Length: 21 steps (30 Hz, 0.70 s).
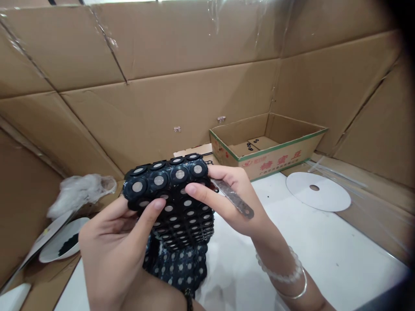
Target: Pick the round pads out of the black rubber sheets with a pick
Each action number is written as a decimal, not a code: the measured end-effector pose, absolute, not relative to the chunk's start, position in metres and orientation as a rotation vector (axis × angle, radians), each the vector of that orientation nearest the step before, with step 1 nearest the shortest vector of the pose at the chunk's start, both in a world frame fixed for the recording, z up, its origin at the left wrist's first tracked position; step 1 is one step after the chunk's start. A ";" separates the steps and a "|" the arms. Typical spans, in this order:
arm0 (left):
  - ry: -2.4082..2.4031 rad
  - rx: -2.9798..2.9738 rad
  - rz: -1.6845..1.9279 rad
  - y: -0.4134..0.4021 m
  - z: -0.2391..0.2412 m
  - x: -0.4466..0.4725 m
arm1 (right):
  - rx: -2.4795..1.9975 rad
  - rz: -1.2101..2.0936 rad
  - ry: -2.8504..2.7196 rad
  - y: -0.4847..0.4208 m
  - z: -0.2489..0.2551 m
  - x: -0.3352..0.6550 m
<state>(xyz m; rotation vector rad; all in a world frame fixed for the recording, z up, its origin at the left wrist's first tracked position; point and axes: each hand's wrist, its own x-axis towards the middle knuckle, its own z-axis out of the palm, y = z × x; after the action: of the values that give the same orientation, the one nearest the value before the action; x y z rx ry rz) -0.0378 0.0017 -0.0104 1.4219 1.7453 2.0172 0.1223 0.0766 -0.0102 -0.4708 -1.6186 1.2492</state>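
A black sheet of round moulded rubber parts with pale discs in their centres [177, 222] is bent over at the top, between my two hands. My left hand [113, 242] grips its left edge, thumb on the front and fingers behind. My right hand [233, 194] pinches the right edge, thumb pressed on the front. A flat metal blade [233, 198] with a hole in its end is also held in my right hand, its front end hidden by the fingers and sheet. The lower part of the sheet hangs down and folds toward me.
A cardboard box [279, 156] with a few small black rings inside stands at the back right. A white disc [330, 194] lies right on the white table [292, 255]. Crumpled clear plastic [81, 194] and a white dish [48, 255] with dark bits sit left. Cardboard walls [194, 99] enclose the table.
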 end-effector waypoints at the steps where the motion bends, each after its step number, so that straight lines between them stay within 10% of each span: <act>1: 1.747 1.405 2.009 0.002 -0.010 -0.037 | -0.488 1.253 -1.619 0.077 -0.010 0.122; 21: 1.671 1.159 2.026 0.003 -0.003 -0.030 | -0.560 1.265 -1.616 0.078 -0.011 0.120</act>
<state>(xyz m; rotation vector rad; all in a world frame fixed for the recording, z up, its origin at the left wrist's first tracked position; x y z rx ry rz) -0.0296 0.0033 -0.0029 1.1586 1.6710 2.0258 0.1204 0.0784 -0.0107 -0.5600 -1.6158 1.2646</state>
